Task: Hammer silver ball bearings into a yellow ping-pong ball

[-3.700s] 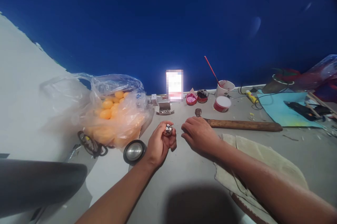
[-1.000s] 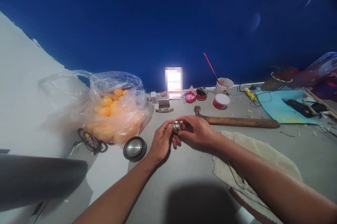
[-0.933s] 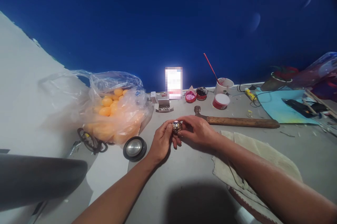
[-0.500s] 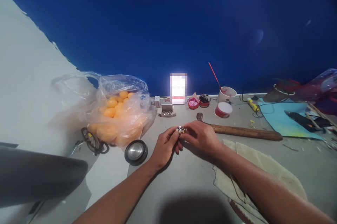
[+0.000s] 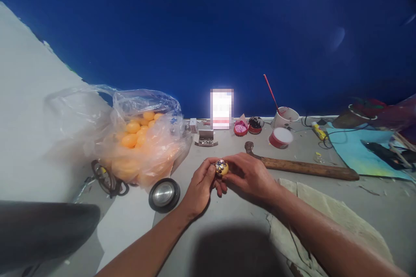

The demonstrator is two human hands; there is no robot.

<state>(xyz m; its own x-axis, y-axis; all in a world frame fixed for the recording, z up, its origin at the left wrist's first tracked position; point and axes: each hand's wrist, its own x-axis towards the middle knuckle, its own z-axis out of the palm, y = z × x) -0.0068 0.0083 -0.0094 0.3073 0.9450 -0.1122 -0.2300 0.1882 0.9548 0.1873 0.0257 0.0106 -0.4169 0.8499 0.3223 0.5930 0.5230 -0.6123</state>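
Note:
Both hands meet over the grey surface around a small yellow ball (image 5: 222,168), its upper left side covered with shiny silver, stud-like heads. My left hand (image 5: 202,184) is closed on the ball from the left, thumb against its side. From the right, my right hand (image 5: 248,175) grips it too, with thumb and fingers at its edge. Some fingertips show beneath the ball. Just beyond the hands, a small open box (image 5: 206,139) holds shiny little metal pieces too small to name surely.
At left, a clear plastic bag (image 5: 146,112) holds several orange balls beside a round metal lid (image 5: 163,194). A hammer (image 5: 305,167) and cloth (image 5: 328,212) lie right. Behind stand a lit, blurred screen (image 5: 222,110), a red tub (image 5: 281,137) and a white cup (image 5: 286,116).
The ball has turned in my fingers, so its yellow side and more of the studded part now show. The hands stay together, and the view has shifted slightly.

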